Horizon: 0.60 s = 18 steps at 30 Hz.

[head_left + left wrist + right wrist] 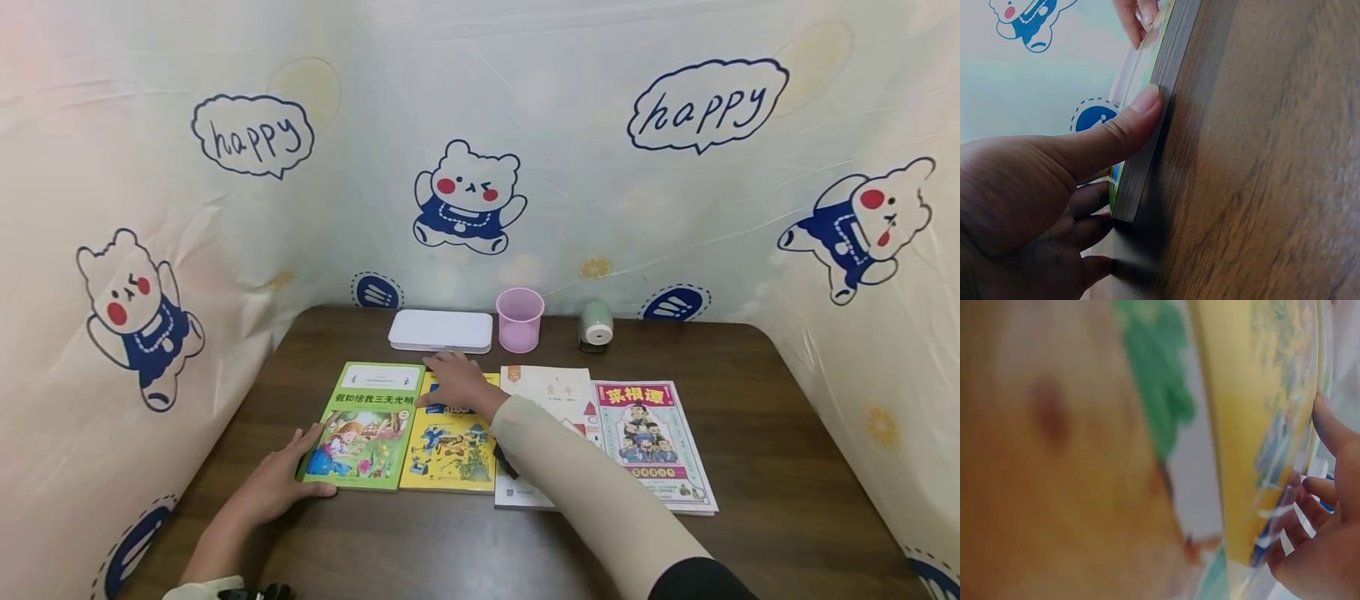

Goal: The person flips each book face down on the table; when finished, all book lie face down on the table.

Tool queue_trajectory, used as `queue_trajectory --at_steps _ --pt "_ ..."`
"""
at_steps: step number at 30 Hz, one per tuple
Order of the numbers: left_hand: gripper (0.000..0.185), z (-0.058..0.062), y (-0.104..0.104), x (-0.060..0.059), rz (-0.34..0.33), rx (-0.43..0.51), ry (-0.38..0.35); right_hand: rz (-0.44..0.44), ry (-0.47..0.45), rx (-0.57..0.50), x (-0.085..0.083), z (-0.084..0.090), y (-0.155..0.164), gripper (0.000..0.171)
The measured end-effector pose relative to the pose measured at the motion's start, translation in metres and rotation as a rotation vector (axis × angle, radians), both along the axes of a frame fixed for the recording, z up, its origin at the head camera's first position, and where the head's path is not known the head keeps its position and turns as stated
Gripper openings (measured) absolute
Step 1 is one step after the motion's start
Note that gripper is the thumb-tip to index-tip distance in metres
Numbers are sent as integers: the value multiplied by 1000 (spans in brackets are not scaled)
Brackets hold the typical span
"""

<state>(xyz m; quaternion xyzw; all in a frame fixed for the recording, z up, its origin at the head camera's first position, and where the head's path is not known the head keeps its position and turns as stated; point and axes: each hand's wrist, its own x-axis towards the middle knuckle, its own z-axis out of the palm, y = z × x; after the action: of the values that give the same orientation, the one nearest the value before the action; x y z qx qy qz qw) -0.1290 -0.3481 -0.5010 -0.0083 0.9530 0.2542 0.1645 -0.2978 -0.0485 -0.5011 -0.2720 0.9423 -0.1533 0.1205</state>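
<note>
Four books lie in a row on a dark wooden table (787, 433): a green book (367, 425), a yellow book (450, 446), a white book (543, 387) and a red-titled comic book (652, 442). My left hand (288, 479) sits at the green book's near left corner. Its thumb (1141, 106) presses the page edge of the green book (1160, 75), and its fingers lie along the side. My right hand (453, 383) rests palm down on the yellow book's upper part, fingers reaching toward the green book. In the right wrist view the yellow book (1260, 425) is blurred beside the right hand (1329, 506).
Along the table's back edge stand a flat white box (441, 331), a pink cup (520, 319) and a small green sharpener (596, 325). Pale cloth walls printed with bears (468, 200) close the table in at the back and both sides.
</note>
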Motion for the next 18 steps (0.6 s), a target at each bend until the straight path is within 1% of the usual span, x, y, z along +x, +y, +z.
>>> queue_trajectory --at_steps 4,7,11,14,18 --pt "125 -3 -2 -1 0 -11 -4 -33 -23 -33 -2 -6 -2 93" --pt "128 -4 -3 0 16 -12 -21 -36 -78 -71 -7 -9 -5 91" --pt "128 -3 -4 -1 17 -6 -18 -56 -150 -107 -10 -6 -7 89" --pt "126 -2 -4 -1 8 -5 -4 -84 -158 -136 -7 -2 -6 87" --pt "125 -2 -3 -1 1 2 8 -125 -140 -175 -5 -4 -7 83"
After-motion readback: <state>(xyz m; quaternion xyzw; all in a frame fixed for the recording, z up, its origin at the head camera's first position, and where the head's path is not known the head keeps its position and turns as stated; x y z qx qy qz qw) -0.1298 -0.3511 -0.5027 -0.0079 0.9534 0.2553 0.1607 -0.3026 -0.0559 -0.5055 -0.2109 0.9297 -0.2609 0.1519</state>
